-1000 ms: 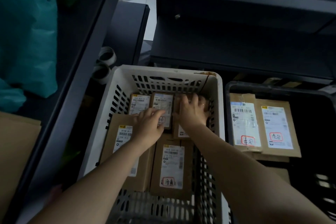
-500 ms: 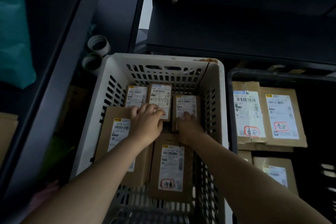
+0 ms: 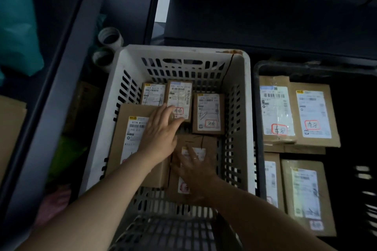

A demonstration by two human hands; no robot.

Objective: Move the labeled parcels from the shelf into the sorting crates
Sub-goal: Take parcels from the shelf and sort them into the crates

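A white plastic crate with slots [image 3: 183, 52] sits in the middle, with brown cardboard parcels with white labels inside it. At the back there is a row of three: the left small parcel [image 3: 153, 93], the middle small parcel [image 3: 180, 98] and the right small parcel [image 3: 208, 114]. A big flat brown parcel [image 3: 132, 134] lies on the left side. The left hand [image 3: 161, 130] reaches over it with straight fingers that touch the middle small parcel's near edge and grip nothing. The right hand [image 3: 193, 169] lies flat, fingers spread, on the front right parcel [image 3: 195, 141] and holds nothing. Just beside, on the right, a black crate [image 3: 285, 66] holds four more labeled brown parcels [image 3: 314, 114]. Two round tape rolls [image 3: 111, 37] lie near the white crate's back left corner.
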